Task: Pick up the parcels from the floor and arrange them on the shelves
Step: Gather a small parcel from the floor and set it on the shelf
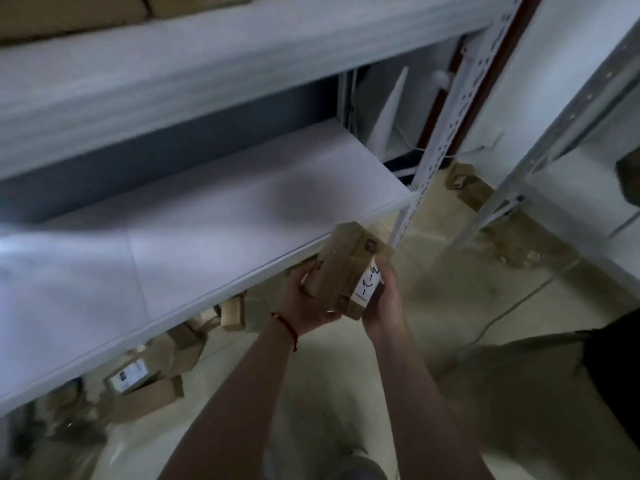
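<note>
Two bare forearms rise from the bottom edge toward the middle of the frame, one with a red string bracelet (pixel 284 324) at the wrist. The left grip (pixel 304 299) curls round the left side of a brown cardboard parcel (pixel 341 265). The right grip (pixel 384 303) cups the parcel's right side and underside, so both hold the one box between them. The parcel is tilted, and a white label (pixel 369 284) with dark handwriting lies on its face next to the right grip.

The box sits just right of centre, over the front edge of the lower shelf (pixel 173 244) and near that shelf's right-hand corner. Whether it touches the board I cannot tell. The lower shelf is a bare white board running from the left edge to the perforated upright post (pixel 450 119).

Above it, the upper shelf (pixel 207 71) crosses the top of the frame, with brown boxes (pixel 69 15) on it at the upper left.

More floor parcels (pixel 149 375) lie heaped under the lower shelf at the lower left, blurred. Another brown parcel (pixel 464 187) lies on the pale floor (pixel 346 393) just right of the post. A thin cable (pixel 502 313) trails across the floor on the right.
</note>
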`<state>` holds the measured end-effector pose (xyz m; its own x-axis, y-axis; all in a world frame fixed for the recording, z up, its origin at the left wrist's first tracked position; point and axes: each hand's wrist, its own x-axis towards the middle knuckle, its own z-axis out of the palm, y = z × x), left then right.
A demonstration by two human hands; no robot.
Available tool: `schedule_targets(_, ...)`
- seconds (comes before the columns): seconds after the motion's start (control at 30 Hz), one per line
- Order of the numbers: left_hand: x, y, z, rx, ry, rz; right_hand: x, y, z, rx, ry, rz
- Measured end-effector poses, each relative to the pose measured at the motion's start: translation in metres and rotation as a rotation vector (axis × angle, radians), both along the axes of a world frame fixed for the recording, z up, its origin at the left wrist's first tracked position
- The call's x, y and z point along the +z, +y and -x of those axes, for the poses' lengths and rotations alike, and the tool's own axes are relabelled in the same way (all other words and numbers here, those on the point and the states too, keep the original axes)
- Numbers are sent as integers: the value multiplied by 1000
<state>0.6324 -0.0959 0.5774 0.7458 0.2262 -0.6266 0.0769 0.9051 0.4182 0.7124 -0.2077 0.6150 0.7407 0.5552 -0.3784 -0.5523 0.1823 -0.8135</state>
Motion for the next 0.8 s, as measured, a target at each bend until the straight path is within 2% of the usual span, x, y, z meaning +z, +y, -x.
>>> schedule_targets(0.07, 42, 2, 23, 37, 53, -75, 37, 6, 15, 14, -58, -4)
schedule_targets(0.23, 117, 5, 76, 175, 175, -248, 103, 18, 60, -34, 21, 49)
schedule_targets(0.43, 153, -11, 152, 318, 75, -509, 141, 25, 119, -44, -14, 139)
schedule_targets(0.6, 177, -13, 223, 251, 129, -725, 166, 34, 186, -50, -80, 136)
schedule_targets(0.7, 193, -8, 265, 241, 143, -706, 180, 44, 228, -17, -129, 114)
schedule_targets(0.8, 207, -9, 305, 355, 88, -560, 187, 50, 269, 69, -168, 76)
